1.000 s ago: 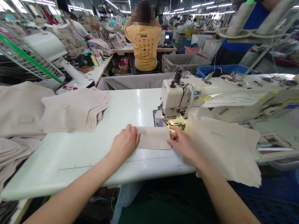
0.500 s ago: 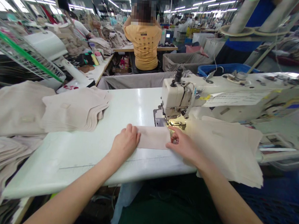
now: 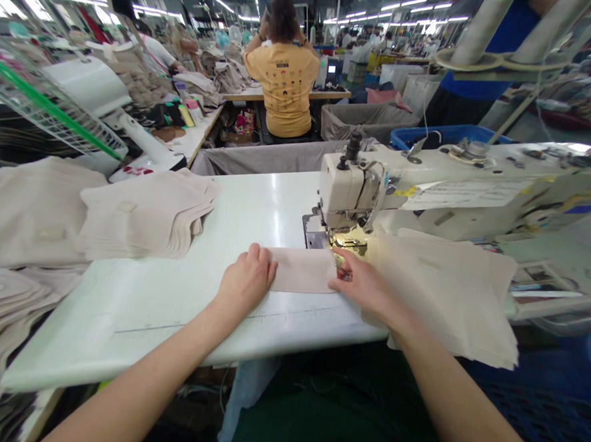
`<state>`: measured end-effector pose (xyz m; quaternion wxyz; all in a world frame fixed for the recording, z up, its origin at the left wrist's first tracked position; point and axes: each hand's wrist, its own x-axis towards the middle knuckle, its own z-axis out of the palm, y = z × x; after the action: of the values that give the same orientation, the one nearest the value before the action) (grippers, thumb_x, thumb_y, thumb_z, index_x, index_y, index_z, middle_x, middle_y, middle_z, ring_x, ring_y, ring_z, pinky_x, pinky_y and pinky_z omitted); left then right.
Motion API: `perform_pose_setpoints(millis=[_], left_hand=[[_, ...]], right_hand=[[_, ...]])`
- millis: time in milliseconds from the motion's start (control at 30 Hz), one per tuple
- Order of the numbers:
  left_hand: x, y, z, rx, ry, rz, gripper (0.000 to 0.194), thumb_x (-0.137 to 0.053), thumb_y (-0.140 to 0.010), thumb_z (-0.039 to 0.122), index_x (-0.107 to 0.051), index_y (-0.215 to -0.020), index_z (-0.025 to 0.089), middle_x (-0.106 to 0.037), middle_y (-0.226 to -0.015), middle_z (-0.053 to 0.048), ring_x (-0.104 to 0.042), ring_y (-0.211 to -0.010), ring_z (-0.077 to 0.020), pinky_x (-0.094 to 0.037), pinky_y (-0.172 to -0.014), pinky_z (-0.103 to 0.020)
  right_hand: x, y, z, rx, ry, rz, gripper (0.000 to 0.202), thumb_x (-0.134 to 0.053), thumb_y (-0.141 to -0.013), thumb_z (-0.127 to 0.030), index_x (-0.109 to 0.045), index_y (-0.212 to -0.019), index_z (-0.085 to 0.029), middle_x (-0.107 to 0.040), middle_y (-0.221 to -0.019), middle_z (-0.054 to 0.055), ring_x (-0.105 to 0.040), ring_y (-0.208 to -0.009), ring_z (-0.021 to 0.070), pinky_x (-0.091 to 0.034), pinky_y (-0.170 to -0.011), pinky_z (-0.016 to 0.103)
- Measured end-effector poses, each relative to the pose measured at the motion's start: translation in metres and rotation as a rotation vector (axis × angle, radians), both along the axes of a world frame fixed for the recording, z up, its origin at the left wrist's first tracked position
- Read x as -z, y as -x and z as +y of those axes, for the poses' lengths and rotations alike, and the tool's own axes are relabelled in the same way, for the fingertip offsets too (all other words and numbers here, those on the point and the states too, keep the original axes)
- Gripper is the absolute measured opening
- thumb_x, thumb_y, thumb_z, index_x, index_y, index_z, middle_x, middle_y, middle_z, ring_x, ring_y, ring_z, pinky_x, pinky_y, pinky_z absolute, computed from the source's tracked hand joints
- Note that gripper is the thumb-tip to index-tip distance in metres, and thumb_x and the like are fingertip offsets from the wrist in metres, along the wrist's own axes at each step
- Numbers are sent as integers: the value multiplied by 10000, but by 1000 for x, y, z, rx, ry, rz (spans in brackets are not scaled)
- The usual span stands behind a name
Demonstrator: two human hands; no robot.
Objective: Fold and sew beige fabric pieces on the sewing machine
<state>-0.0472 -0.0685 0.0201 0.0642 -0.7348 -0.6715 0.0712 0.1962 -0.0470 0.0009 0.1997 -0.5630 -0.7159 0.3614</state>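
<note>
A small beige fabric strip (image 3: 302, 271) lies flat on the white sewing table (image 3: 170, 307), just in front of the needle area of the sewing machine (image 3: 347, 191). My left hand (image 3: 249, 273) is closed over the strip's left end, fingers together. At the right end, my right hand (image 3: 357, 278) holds the edge, thumb at the lower corner and index finger at the upper corner, close to the lit presser foot (image 3: 349, 243). Beyond my right wrist lies a stack of beige pieces (image 3: 451, 290).
More beige fabric piles lie at the left (image 3: 140, 211). A wire rack with a green edge (image 3: 47, 99) leans in at upper left. Thread cones (image 3: 482, 32) stand at upper right. Beyond the table are a grey fabric bin (image 3: 269, 159) and a seated person in yellow (image 3: 283, 80).
</note>
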Motion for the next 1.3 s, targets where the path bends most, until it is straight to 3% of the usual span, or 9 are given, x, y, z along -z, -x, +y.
perform_pose_setpoints(millis=[200, 300, 400, 600, 667, 800, 867, 1000, 1300], left_hand=[[1, 1, 0, -7, 7, 2, 311, -342, -1053, 331, -563, -1058, 112, -576, -1050, -138, -647, -920, -280, -532, -647, -347], [2, 1, 1, -4, 6, 3, 318, -336, -1053, 332, -564, -1061, 110, -576, -1053, -141, -646, -920, -281, -531, -648, -347], [3, 1, 1, 1, 1, -1, 318, -334, -1054, 332, -564, -1065, 114, -578, -1050, -139, -646, -915, -277, -527, -648, -343], [-2, -1, 0, -5, -29, 22, 302, -368, -1041, 301, -598, -1041, 105, -600, -1026, -150, -644, -901, -294, -523, -638, -365], [-3, -8, 0, 84, -55, 28, 254, -395, -1021, 223, -625, -1026, 113, -625, -1028, -148, -637, -940, -303, -530, -711, -398], [9, -35, 3, 588, -71, -120, 338, -468, -999, 176, -555, -1326, 159, -580, -1381, -117, -534, -1256, -258, -452, -1016, -398], [16, -49, 7, 648, -94, -167, 370, -476, -1011, 238, -530, -1366, 147, -557, -1433, -115, -499, -1303, -253, -434, -1038, -395], [18, -65, 18, 603, -90, -166, 391, -484, -1003, 279, -526, -1365, 136, -574, -1404, -133, -530, -1239, -270, -463, -954, -417], [10, -71, 31, 503, -95, -207, 350, -509, -990, 317, -544, -1316, 193, -582, -1295, -107, -520, -1174, -276, -456, -916, -411]], right_hand=[[-6, -6, -13, 1, -101, -96, 768, -714, -812, -213, -383, -1503, -255, -652, -1035, 15, -631, -821, 178, -453, -717, 294], [-5, -14, -22, -79, -224, -89, 475, -652, -869, -203, -554, -1331, -259, -598, -1238, 58, -646, -994, 200, -494, -848, 333], [-3, -19, -28, -209, -285, -131, 235, -573, -907, -140, -657, -1106, -230, -591, -1286, 62, -651, -1037, 200, -506, -896, 343], [3, -19, -36, -341, -407, -266, 462, -454, -815, 42, -652, -1151, -206, -647, -1294, 60, -631, -1146, 216, -512, -953, 343], [6, -17, -39, -335, -436, -302, 499, -431, -794, 53, -656, -1161, -201, -662, -1287, 70, -636, -1145, 221, -513, -965, 345], [11, -13, -41, -315, -433, -310, 552, -425, -757, 47, -655, -1202, -186, -660, -1315, 84, -644, -1143, 223, -517, -975, 340], [12, -12, -41, -316, -419, -304, 582, -421, -748, 42, -646, -1234, -187, -652, -1334, 82, -643, -1150, 220, -509, -988, 336], [9, -13, -39, -303, -380, -281, 585, -412, -756, 39, -643, -1243, -189, -651, -1327, 79, -633, -1167, 211, -487, -1012, 328], [2, -13, -29, -228, -349, -294, 497, -421, -811, 33, -660, -1179, -199, -680, -1238, 79, -651, -1099, 213, -486, -960, 313]])
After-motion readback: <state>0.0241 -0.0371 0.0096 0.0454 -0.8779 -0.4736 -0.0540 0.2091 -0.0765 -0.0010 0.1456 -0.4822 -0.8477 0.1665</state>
